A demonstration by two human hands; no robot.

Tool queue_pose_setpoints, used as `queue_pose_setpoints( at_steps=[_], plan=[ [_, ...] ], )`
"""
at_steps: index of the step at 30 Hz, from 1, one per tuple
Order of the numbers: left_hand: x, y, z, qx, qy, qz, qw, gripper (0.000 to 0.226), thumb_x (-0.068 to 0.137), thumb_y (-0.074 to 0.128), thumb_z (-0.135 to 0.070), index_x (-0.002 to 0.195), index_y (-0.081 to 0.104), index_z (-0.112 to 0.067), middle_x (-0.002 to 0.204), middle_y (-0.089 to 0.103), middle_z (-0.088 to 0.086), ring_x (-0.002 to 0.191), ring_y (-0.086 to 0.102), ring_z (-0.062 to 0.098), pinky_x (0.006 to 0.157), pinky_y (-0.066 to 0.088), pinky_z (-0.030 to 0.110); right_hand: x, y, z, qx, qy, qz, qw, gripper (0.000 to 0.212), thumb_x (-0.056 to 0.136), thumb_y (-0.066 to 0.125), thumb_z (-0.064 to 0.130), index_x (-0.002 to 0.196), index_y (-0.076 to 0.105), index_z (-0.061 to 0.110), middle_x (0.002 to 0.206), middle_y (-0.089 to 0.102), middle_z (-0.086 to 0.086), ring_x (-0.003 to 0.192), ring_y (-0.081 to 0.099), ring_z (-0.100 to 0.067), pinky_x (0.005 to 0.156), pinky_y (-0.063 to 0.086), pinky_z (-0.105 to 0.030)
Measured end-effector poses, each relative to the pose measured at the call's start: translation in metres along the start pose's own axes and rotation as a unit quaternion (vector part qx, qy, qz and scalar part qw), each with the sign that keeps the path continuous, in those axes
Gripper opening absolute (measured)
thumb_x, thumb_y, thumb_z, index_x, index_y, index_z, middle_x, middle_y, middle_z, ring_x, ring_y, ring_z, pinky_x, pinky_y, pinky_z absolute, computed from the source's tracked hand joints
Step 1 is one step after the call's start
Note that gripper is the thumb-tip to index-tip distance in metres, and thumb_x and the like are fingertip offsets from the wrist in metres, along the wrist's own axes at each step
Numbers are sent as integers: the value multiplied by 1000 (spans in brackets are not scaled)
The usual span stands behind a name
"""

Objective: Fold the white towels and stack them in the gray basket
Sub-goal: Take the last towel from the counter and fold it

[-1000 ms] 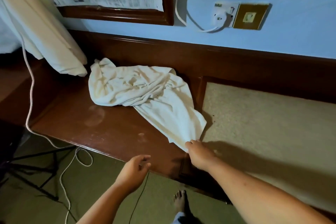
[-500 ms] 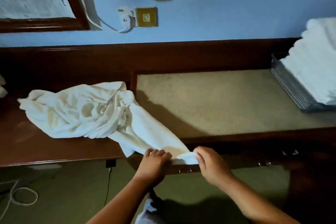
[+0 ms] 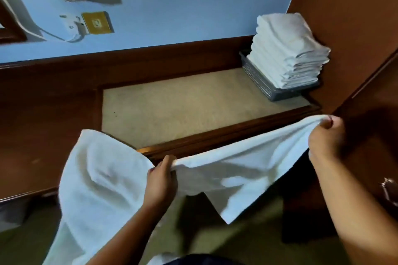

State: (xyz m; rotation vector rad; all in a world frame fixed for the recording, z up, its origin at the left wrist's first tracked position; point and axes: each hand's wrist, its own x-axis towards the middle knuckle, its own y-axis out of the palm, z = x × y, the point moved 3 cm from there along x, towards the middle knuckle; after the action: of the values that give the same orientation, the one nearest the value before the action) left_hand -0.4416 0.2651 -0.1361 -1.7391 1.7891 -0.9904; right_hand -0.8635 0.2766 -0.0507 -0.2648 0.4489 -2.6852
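Left hand (image 3: 160, 180): low in the middle of the view, back facing up, fingers curled and clamped on the top edge of the towel (image 3: 226, 170) partway along it.
Right hand (image 3: 325, 137): higher and to the right, fingers bunched tight round the towel's corner, knuckles toward the camera.
Towel: off the desk and in the air, drawn into a sagging span between the two hands in front of the desk's front edge. A loose corner hangs down below the span. The rest billows up left of the left hand and falls past the bottom of the view.
Handle (image 3: 388, 189): metal, on the dark wood front at the right edge, below the right arm.
Desk (image 3: 215, 137): dark wood with a raised rim around a beige inset (image 3: 183, 103).
Basket (image 3: 260, 84): gray mesh, on the inset's far right corner, against the brown side panel.
Stack (image 3: 286, 54): folded white towels piled in the basket, rising well above its rim and leaning a little right.
Wall (image 3: 193, 2): blue, behind the desk, with a brass socket (image 3: 98, 22) and a white plug beside it.
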Motion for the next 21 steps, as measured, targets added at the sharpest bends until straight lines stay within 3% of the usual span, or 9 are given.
queue_pose_setpoints(
  at_steps=[3, 6, 8, 10, 12, 13, 16, 18, 21],
  plan=[
    [24, -39, -29, -36, 20, -39, 998, 29, 89, 49, -4, 104, 60, -26, 78, 65, -8, 72, 62, 19, 62, 40, 29, -38, 25, 31, 41, -30, 124, 991, 26, 95, 43, 26, 103, 66, 17, 106, 68, -11, 102, 63, -28, 90, 51, -34],
    [35, -59, -42, -65, 16, -22, 998, 33, 92, 47, -2, 106, 58, -30, 73, 62, -13, 63, 56, 0, 54, 38, 15, -113, 47, 61, 67, -80, 317, 943, 17, 94, 61, 28, 91, 67, 12, 87, 64, -6, 74, 56, -8, 66, 43, -13],
    [32, -68, -46, -68, 39, -25, 997, 35, 90, 49, 0, 106, 60, -28, 80, 65, -12, 71, 61, 5, 57, 40, 14, -158, 58, 70, 28, -128, 447, 885, 44, 79, 70, 55, 101, 68, 17, 79, 63, 13, 73, 56, -2, 71, 45, -17],
    [22, -71, -49, -79, 68, -6, 994, 38, 86, 52, 4, 104, 61, -28, 86, 66, -16, 77, 61, -1, 63, 42, 11, -192, 70, 73, -91, -204, 545, 808, 68, 67, 74, 70, 125, 59, 37, 96, 63, 21, 93, 58, -1, 84, 48, -24],
    [12, -74, -50, -88, 92, 2, 992, 42, 81, 53, 4, 104, 64, -30, 92, 62, -17, 85, 61, -2, 69, 43, 11, -215, 81, 72, -200, -278, 566, 750, 90, 60, 76, 73, 140, 42, 49, 124, 57, 19, 113, 52, -1, 95, 46, -27],
    [9, -77, -51, -87, 102, -3, 991, 44, 78, 52, 1, 106, 66, -28, 95, 60, -15, 86, 60, 0, 71, 43, 12, -222, 85, 73, -221, -299, 563, 738, 85, 63, 76, 71, 139, 43, 50, 125, 57, 19, 110, 52, -1, 93, 46, -26],
    [5, -90, -44, -74, 112, -53, 990, 49, 73, 50, -1, 112, 71, -21, 100, 56, -6, 88, 58, 4, 76, 43, 11, -236, 94, 75, -155, -320, 559, 749, 12, 85, 67, 42, 96, 67, 39, 92, 68, 14, 84, 61, -2, 75, 51, -29],
    [3, -96, -32, -79, 91, -91, 989, 43, 78, 58, 3, 108, 75, -22, 96, 60, -8, 86, 60, 3, 71, 46, 13, -236, 96, 79, -57, -364, 522, 769, 11, 84, 57, 27, 73, 59, 26, 70, 59, 9, 66, 56, -6, 61, 46, -30],
    [-2, -82, -12, -117, -3, -66, 991, 22, 85, 74, -10, 92, 73, -31, 82, 69, -13, 75, 64, 3, 67, 50, 22, -230, 94, 94, 20, -405, 472, 783, 19, 80, 58, 30, 70, 55, 14, 62, 49, 5, 59, 47, -10, 54, 36, -25]
  ],
)
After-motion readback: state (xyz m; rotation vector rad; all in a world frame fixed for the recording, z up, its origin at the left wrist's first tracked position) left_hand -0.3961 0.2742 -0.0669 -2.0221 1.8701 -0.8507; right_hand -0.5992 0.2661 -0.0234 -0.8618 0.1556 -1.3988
